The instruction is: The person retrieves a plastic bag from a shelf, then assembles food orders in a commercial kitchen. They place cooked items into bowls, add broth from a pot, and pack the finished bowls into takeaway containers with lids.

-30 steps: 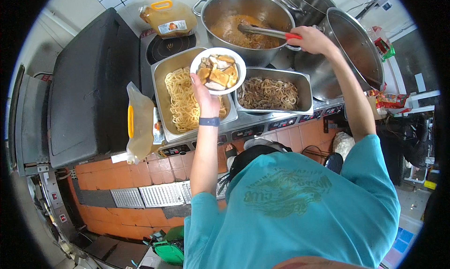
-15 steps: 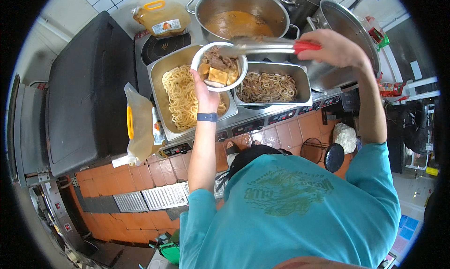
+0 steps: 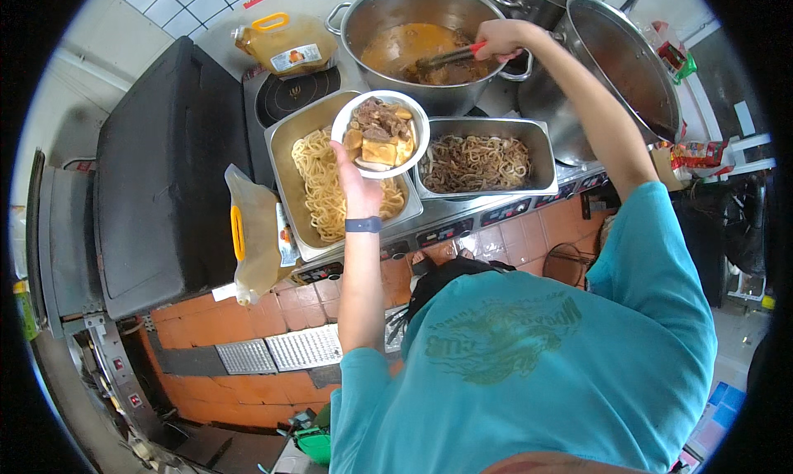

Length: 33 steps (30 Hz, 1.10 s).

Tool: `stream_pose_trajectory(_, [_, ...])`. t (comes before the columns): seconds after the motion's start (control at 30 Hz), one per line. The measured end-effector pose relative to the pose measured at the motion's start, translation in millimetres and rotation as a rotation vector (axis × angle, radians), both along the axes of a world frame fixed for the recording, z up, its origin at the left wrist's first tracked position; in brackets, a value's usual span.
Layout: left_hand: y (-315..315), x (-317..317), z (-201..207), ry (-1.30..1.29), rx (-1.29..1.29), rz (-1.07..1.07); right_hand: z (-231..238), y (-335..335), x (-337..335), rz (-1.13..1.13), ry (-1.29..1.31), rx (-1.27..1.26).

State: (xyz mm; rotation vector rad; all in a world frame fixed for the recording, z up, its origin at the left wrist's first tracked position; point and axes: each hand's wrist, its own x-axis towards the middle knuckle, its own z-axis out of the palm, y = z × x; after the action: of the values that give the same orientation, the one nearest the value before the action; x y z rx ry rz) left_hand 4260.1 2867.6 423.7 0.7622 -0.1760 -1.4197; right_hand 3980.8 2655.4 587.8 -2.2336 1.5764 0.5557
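My left hand (image 3: 357, 185) holds up a white bowl (image 3: 339, 120) by its near side, above the pan of pale noodles. In the bowl lie brown meat pieces (image 3: 382, 119) and yellowish tofu-like blocks (image 3: 380, 151). My right hand (image 3: 502, 38) grips red-handled tongs (image 3: 453, 57) whose tips reach into the large steel pot (image 3: 355, 44). Orange-brown broth (image 3: 413, 40) with dark pieces fills the pot's lower part; the tong tips are partly hidden there. Beneath the bowl, the steel pan (image 3: 285, 156) contains thick pale noodles (image 3: 317, 172). Right of it, another steel pan (image 3: 545, 164) holds brown noodle-like strips (image 3: 475, 161).
A yellow-capped oil jug (image 3: 285, 48) stands behind a round black cooktop (image 3: 293, 94). Another jug (image 3: 252, 226) sits at the counter's left front. A big black box (image 3: 169, 176) flanks the left side; a tall steel pot (image 3: 615, 61) stands right.
My right hand has carried the tongs from above the bowl up and left into the pot. The bowl stays in my left hand, its contents now uncovered by the tongs.
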Motion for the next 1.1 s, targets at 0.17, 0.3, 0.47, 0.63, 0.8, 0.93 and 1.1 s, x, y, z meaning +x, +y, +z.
stream_pose_trajectory(0.17, [-0.2,3.2,-8.4,0.034,-0.005,0.027,53.9,26.6,-38.0,-0.064,-0.225,-0.033])
stream_pose_trajectory(0.3, [-4.6,4.2,-11.2,0.04,-0.006,0.023,48.0,26.9,-15.3,-0.052,-0.054,-0.035])
stream_pose_trajectory(0.47, [-3.6,1.9,-8.7,0.02,-0.004,0.01,-15.6,15.7,49.6,-0.061,0.05,0.102])
stream_pose_trajectory(0.63, [2.6,4.0,-11.6,0.025,-0.026,0.008,-32.4,-0.5,32.1,-0.109,0.015,0.06])
stream_pose_trajectory(0.8, [0.1,7.0,-17.6,0.041,-0.053,0.036,19.1,31.1,-28.4,-0.087,-0.316,0.021])
stream_pose_trajectory(0.93, [-1.1,3.5,-14.7,0.06,-0.056,0.053,63.9,91.9,-41.2,-0.013,-0.345,-0.123])
stream_pose_trajectory(1.1, [3.2,-2.5,-3.2,0.079,0.016,0.035,100.4,171.4,-35.9,-0.047,-0.379,-0.192])
